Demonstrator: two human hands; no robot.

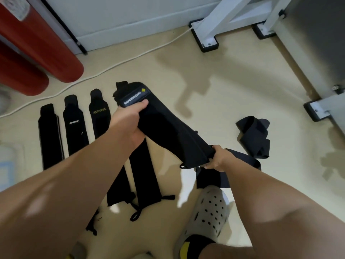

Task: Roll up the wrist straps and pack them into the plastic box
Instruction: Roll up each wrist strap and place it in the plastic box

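Note:
A black wrist strap (168, 128) with a white-lettered label is stretched above the floor between both hands. My left hand (128, 118) grips its labelled far end. My right hand (217, 158) grips its near end, where a thumb loop hangs. Several more black straps lie flat side by side on the floor at the left, among them one (49, 135) at the far left and one with gold lettering (98, 113). Two others (143, 178) lie under my left forearm. A loosely crumpled black strap (254, 137) lies to the right. The edge of a clear plastic box (8, 165) shows at far left.
Red cylindrical pads (37, 53) stand at the upper left, with a white cable (112, 68) running across the beige floor. White frame legs on black feet (207, 40) stand at the back and right. My grey perforated shoe (207, 212) is at the bottom centre.

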